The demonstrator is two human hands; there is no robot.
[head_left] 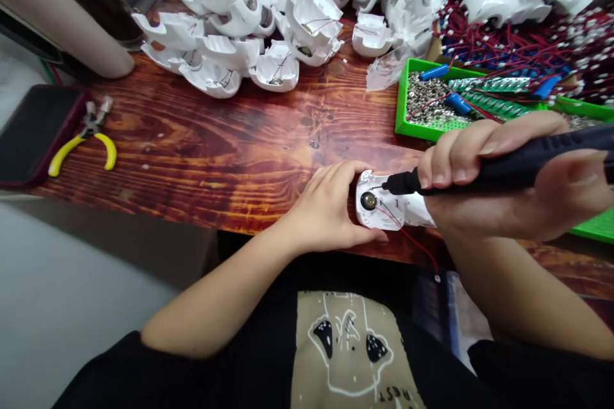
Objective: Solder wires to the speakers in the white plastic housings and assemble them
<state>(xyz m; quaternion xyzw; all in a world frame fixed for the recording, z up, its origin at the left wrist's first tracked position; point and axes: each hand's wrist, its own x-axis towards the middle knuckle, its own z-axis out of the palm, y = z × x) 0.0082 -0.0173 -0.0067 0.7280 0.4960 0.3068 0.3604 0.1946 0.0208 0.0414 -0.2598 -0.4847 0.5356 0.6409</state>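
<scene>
My left hand (326, 208) grips a white plastic shell (405, 211) from its near side, fingers curled over its edge. A round metal disc (368, 200) sits in the shell, with thin black and red wires (412, 238) leading from it. The red wire runs off over the table edge. My right hand (499, 179) holds a black pen-shaped tool (537, 156) like a soldering pen. Its dark tip is right by the wires, just beside the disc. Its exact contact point is too small to tell.
A heap of white wired shells (240, 32) fills the back of the wooden table (215, 160). A green tray (412, 108) holds blue cylinders and green strips, with red wire bundles (508, 45) behind it. Yellow-handled pliers (89, 140) lie on a dark mat (38, 134) at left.
</scene>
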